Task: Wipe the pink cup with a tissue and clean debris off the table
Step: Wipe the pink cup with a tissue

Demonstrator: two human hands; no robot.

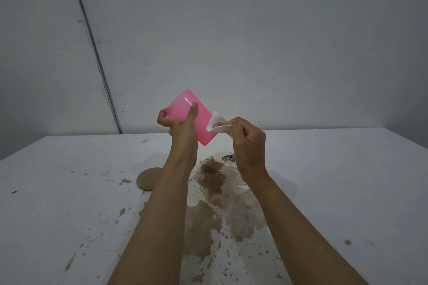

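Note:
My left hand point(178, 122) grips the pink cup point(201, 122) in the air above the white table point(347, 169), the cup tilted with its base up and to the left. My right hand point(247, 139) pinches a crumpled white tissue point(216, 121) against the cup's lower right side near the rim. Dark crumbs of debris point(228, 158) lie on the table below my right hand.
A wide brown wet stain point(213, 176) spreads over the table's middle toward me, with splashes and specks around it. A round brown cardboard disc point(148, 179) lies left of my left forearm. A grey wall stands behind the table's far edge.

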